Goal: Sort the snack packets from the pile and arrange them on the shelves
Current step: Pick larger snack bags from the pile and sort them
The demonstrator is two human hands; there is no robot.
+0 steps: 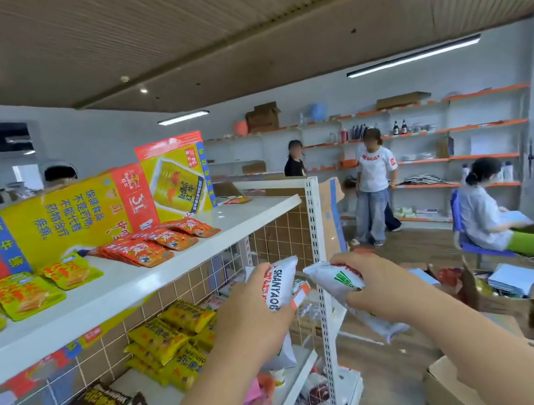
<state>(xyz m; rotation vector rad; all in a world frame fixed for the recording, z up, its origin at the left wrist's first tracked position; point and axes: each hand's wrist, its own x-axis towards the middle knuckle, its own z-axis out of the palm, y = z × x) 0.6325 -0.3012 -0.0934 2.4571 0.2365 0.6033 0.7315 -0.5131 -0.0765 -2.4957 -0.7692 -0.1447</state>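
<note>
- Where the white metal top shelf (247, 217) runs, left: flat red foil snack packets (157, 243).
- Left hand (251, 312): grips black-lettered white plastic packet (279, 283), upright.
- Right hand (381, 280): grips green-labelled white plastic packet (335, 284), just beside the first.

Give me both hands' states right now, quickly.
Left hand: fingers curled round a white SHANYAO packet.
Right hand: fingers curled round a white green-label packet.
</note>
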